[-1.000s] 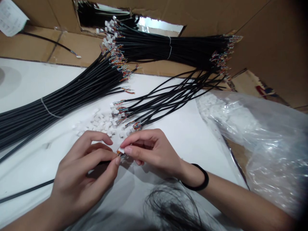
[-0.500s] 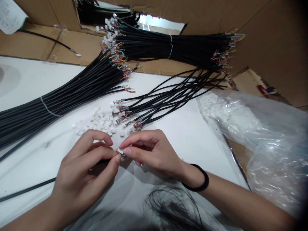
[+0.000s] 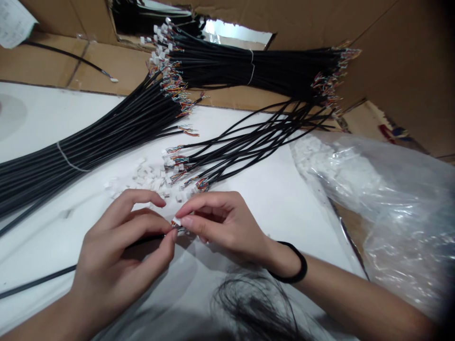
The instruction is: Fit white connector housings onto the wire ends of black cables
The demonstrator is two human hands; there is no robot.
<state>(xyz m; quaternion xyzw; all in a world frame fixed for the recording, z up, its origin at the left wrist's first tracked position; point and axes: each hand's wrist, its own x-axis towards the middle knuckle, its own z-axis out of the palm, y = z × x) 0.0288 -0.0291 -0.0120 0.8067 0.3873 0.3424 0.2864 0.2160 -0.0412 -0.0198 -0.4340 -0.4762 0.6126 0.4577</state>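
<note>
My left hand pinches the wire end of a black cable between thumb and a finger; the cable runs off to the left edge. Thumb and index finger of my right hand hold a small white connector at that wire end. Orange and dark wires show beside the connector, though the fingertips hide part of them. Just beyond the hands lies a scatter of loose white connectors on the white surface.
A tied bundle of black cables lies at the left, another bundle at the back. Loose cables with connectors lie between. Clear plastic bags fill the right side. Cardboard stands behind; dark hair hangs in front.
My left fingers have shifted slightly at the wire end, and more of the black cable shows under that hand. My right hand keeps its grip on the connector.
</note>
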